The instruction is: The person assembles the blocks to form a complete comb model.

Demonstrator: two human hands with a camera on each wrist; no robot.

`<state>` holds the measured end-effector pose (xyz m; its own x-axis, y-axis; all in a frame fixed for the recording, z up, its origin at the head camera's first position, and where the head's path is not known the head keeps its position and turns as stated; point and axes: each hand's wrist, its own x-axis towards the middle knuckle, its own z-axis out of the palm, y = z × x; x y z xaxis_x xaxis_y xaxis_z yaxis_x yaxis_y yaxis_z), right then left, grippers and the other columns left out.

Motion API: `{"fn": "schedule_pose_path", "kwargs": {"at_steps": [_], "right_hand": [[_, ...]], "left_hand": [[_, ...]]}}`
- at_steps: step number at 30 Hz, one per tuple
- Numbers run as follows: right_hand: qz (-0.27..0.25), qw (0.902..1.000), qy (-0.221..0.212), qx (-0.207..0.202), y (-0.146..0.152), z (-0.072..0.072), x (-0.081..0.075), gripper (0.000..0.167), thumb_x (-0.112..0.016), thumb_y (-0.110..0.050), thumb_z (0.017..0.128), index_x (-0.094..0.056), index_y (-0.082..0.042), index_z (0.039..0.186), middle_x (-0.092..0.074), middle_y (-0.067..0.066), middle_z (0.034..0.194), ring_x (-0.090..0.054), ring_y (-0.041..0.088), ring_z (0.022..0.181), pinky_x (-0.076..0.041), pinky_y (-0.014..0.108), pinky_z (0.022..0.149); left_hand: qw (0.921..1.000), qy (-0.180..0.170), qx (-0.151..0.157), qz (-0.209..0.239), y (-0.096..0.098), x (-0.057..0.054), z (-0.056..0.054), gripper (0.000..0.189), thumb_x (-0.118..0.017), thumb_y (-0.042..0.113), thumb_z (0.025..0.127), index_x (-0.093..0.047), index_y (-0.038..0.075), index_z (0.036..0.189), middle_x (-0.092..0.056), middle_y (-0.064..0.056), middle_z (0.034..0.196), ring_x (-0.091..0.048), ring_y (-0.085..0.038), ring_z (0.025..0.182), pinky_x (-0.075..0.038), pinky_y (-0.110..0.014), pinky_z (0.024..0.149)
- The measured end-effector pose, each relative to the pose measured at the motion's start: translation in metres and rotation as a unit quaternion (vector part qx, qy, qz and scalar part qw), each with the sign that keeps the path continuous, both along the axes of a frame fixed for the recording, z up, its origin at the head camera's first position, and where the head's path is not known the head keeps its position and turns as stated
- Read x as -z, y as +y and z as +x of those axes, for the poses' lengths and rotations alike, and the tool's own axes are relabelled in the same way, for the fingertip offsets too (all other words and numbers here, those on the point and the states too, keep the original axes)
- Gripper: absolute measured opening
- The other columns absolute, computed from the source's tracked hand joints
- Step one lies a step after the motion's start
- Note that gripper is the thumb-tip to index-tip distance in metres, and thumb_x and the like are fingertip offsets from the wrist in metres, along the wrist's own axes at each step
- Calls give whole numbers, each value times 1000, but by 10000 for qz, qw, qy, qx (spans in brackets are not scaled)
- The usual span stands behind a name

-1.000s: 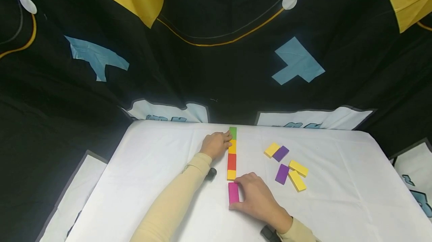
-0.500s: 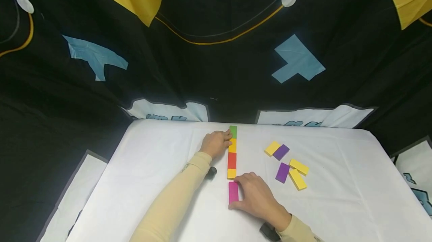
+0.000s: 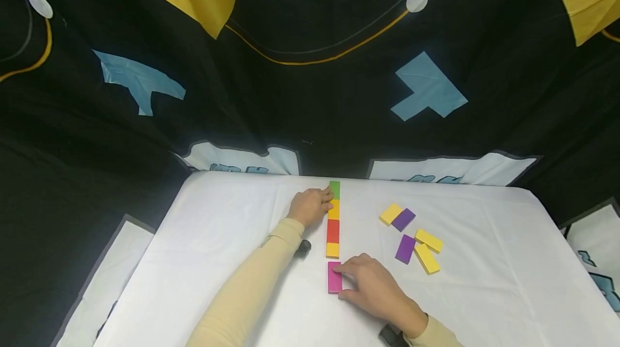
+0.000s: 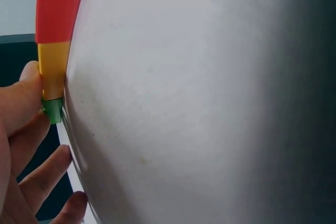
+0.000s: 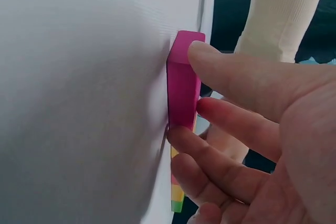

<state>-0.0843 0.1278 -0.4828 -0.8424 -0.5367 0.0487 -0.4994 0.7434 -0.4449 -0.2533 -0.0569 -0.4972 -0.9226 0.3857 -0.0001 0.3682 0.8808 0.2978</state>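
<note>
A straight row of blocks runs away from me in the head view: yellow (image 3: 332, 250), red (image 3: 333, 231), yellow (image 3: 334, 212) and green (image 3: 336, 188) at the far end. My left hand (image 3: 308, 207) touches the row's left side, thumb at the far yellow block (image 4: 54, 69) and index finger at the green block (image 4: 52, 111). In line with the row, just below a small gap, lies a magenta block (image 3: 334, 282). My right hand (image 3: 373, 288) rests loosely against it; the index fingertip overlaps its top, and the thumb (image 5: 236, 72) is at its near end.
Right of the row lie loose blocks: a yellow block (image 3: 390, 214) beside a purple one (image 3: 403, 219), then another purple block (image 3: 404, 249) beside two yellow blocks. The table (image 3: 484, 293) has a white cloth; a dark curtain (image 3: 310, 115) hangs behind its far edge.
My right hand's index finger has moved from the magenta block's far end onto its top, and the thumb has shifted right along the near end. The left hand has stayed put.
</note>
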Motion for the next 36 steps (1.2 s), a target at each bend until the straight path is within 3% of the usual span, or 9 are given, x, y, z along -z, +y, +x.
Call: {"fn": "schedule_pose_path", "kwargs": {"at_steps": [22,36], "right_hand": [[-163,9986,483,159,-7,-4,8,40,-88,-27,76,-77,-11,111,-72,-1,103,-62,17,98,-54,34,86],[-288,9987,323,263,-8,-7,11,44,-89,-25,74,-76,-13,114,-72,-3,103,-62,14,97,-55,33,82]], "left_hand": [[10000,83,46,20,-1,0,2,46,-67,34,97,-59,21,141,-53,4,148,-58,-23,129,-47,-44,105],[9999,98,86,-12,-1,-1,2,45,-65,34,98,-59,22,141,-52,4,149,-58,-23,129,-49,-44,102]]}}
